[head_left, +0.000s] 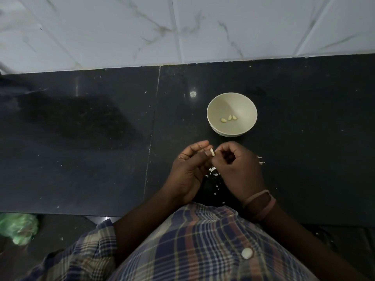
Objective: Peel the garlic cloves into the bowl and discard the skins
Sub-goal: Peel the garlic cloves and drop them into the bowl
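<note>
A pale bowl (215, 106) stands on the black counter and holds three peeled garlic cloves (229, 118). Just in front of it my two hands meet over the counter. My left hand (188, 171) and my right hand (237, 169) both pinch one small pale garlic clove (212, 152) between their fingertips. White scraps of garlic skin (213, 173) lie on the counter under and beside my hands, with a few more skin scraps (261, 160) to the right of my right hand.
The black stone counter (81, 138) runs wide to the left and right, with a seam left of my hands. A white marbled tile wall (182, 27) rises behind it. A green plastic bag (18, 228) lies low at the left, below the counter edge.
</note>
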`<state>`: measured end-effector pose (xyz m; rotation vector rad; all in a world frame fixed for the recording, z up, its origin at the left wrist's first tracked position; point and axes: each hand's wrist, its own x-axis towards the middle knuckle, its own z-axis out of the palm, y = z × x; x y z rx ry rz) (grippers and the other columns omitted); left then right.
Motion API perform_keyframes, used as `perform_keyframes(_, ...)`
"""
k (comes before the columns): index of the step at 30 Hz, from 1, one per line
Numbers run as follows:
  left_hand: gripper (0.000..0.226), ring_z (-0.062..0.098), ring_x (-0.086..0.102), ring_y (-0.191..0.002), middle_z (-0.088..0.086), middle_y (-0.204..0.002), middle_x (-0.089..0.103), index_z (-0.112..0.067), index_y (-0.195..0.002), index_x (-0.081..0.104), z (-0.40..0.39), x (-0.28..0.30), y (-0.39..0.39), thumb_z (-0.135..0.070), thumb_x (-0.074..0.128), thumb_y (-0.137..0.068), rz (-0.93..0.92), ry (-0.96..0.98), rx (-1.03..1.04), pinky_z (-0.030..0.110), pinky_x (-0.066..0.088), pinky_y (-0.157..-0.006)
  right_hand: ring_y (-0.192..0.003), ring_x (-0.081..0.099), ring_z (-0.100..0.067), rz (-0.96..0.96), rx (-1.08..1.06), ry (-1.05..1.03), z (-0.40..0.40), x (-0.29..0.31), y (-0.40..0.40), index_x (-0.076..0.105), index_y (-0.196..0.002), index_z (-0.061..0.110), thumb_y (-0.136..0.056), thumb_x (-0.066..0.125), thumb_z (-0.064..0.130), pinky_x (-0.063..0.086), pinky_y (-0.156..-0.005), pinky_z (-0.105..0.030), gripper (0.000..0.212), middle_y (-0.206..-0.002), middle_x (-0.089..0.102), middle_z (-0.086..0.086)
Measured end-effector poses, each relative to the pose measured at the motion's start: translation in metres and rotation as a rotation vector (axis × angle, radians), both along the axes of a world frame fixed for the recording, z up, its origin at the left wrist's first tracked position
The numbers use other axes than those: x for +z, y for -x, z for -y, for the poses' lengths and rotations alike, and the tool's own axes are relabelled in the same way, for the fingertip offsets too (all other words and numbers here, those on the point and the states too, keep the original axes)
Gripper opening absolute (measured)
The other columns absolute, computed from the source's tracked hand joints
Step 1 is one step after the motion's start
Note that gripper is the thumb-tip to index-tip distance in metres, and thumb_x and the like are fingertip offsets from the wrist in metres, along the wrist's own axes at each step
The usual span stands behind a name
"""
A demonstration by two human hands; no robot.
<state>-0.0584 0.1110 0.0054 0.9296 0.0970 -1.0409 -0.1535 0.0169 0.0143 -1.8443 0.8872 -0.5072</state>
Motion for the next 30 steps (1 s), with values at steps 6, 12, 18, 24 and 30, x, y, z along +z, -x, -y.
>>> perform_keyframes(6, 0.021, 0.015, 0.07, -0.086, 0.008, -0.095, 0.071, -0.009, -0.101, 0.071, -0.002, -0.0041, -0.0034, 0.005, 0.062, -0.087, -0.008, 0.021, 0.019, 0.024, 0.058, -0.08, -0.068, 0.07, -0.022, 0.103, -0.077, -0.213, -0.0014, 0.0058, 0.0027, 0.073, -0.087, 0.017, -0.088, 0.071, 0.012, 0.058, -0.064, -0.033, 0.006, -0.072, 0.072, 0.001)
perform_keyframes(12, 0.027, 0.018, 0.067, -0.09, 0.009, -0.093, 0.071, -0.009, -0.1, 0.072, 0.0004, -0.0029, -0.0001, 0.005, 0.075, -0.077, 0.245, -0.022, -0.005, 0.036, 0.053, -0.092, -0.066, 0.069, -0.006, 0.028, -0.041, -0.056, -0.0002, 0.0092, 0.0046, 0.077, -0.084, 0.018, -0.084, 0.076, 0.017, 0.056, -0.062, -0.023, 0.002, -0.071, 0.073, 0.007)
perform_keyframes(18, 0.027, 0.02, 0.068, -0.096, 0.009, -0.096, 0.074, -0.014, -0.098, 0.076, -0.003, -0.0026, -0.0008, 0.005, 0.075, -0.078, 0.397, -0.082, -0.006, 0.038, 0.053, -0.095, -0.063, 0.071, -0.016, 0.012, -0.036, -0.119, 0.0004, 0.0062, 0.0043, 0.076, -0.083, 0.02, -0.084, 0.076, 0.02, 0.059, -0.063, -0.037, 0.001, -0.068, 0.073, 0.002)
perform_keyframes(24, 0.027, 0.019, 0.071, -0.093, 0.01, -0.094, 0.075, -0.01, -0.099, 0.074, -0.0041, 0.0009, -0.0004, 0.01, 0.071, -0.081, 0.404, -0.096, -0.014, 0.034, 0.057, -0.091, -0.062, 0.072, -0.026, 0.06, -0.041, -0.238, 0.0016, 0.0042, 0.0033, 0.076, -0.084, 0.016, -0.083, 0.075, 0.018, 0.058, -0.056, -0.032, 0.002, -0.07, 0.073, -0.007)
perform_keyframes(30, 0.026, 0.019, 0.072, -0.091, 0.011, -0.098, 0.074, -0.005, -0.107, 0.069, -0.0019, 0.0022, -0.0002, 0.005, 0.066, -0.083, 0.16, -0.03, -0.023, 0.03, 0.059, -0.083, -0.05, 0.062, -0.022, 0.064, -0.047, -0.366, 0.0003, 0.0044, -0.0018, 0.068, -0.087, 0.006, -0.09, 0.069, 0.013, 0.049, -0.048, -0.027, 0.008, -0.072, 0.071, -0.011)
